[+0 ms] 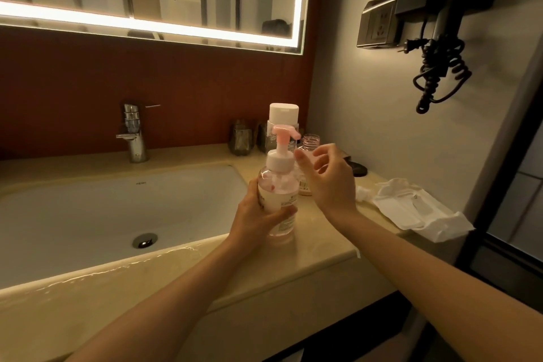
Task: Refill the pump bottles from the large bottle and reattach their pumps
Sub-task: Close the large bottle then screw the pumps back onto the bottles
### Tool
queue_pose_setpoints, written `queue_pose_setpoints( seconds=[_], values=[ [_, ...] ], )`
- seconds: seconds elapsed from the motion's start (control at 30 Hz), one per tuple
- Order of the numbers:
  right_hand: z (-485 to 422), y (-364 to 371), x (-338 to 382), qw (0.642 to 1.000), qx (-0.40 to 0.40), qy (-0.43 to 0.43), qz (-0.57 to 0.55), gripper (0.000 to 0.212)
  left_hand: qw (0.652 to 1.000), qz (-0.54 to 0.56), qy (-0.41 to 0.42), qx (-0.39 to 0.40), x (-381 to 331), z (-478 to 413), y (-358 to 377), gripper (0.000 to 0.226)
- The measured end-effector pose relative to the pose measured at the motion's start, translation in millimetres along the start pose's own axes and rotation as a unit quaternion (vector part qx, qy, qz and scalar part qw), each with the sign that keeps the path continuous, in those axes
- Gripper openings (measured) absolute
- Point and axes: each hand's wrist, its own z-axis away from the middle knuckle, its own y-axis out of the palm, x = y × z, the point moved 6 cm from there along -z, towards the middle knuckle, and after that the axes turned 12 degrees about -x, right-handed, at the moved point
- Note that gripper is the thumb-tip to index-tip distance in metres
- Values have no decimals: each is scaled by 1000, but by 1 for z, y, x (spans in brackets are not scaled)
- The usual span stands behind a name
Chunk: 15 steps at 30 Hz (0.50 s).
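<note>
1. The faucet (pixel 133 134) stands at the rear edge of the worktop (pixel 323 247), behind the sink (pixel 73 209). The sink is set into the left part of the worktop, with the drain (pixel 144 240) near its front.
2. Two dark tumblers (pixel 241 138) stand at the rear edge, right of the sink.
3. The left hand (pixel 258 214) grips the pump bottle (pixel 277 200), with fingers and thumb wrapped around the lower body. The bottle is nearly upright, just right of the sink's right rim and near the front edge of the worktop. Whether its base touches the worktop cannot be determined.
4. The pink-and-white pump (pixel 282 141) sits on the neck of the pump bottle, nozzle pointing right.
5. The large bottle (pixel 283 116), with its white cap on, stands upright behind the pump bottle, near the rear edge.
6. The second bottle (pixel 311 142) stands just right of the large bottle. Its threaded neck is open and has no pump fitted.
7. The right hand (pixel 329 182) hangs just right of the pump collar with fingers loosely curled, holding nothing. Contact between the thumb and the collar cannot be confirmed.
8. A dark object (pixel 360 169) lies near the right rear corner.
9. White wrapping (pixel 411 209) lies crumpled along the right edge of the worktop.
10. A hair dryer (pixel 440 3) with a coiled cord hangs on the right wall, beside a socket (pixel 379 25).
</note>
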Motion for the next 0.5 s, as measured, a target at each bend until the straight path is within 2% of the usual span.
queue_pose_setpoints(
  seconds=[0.1,0.17,0.23,0.33,0.5],
  values=[
    [-19,-7,-39,987,34,15,156,53,1000,-9,-8,10,2,-5,4,74],
    [-24,-10,-73,953,109,48,277,70,1000,-17,-13,16,4,-10,8,73],
    [-20,-10,-97,918,186,81,341,81,999,-26,-11,19,5,-18,12,72],
    [-9,-4,-112,897,250,87,355,68,999,-31,-20,10,9,-29,16,71],
    [-7,3,-120,897,273,114,329,43,999,-34,-18,-14,16,-48,22,69]
  ],
)
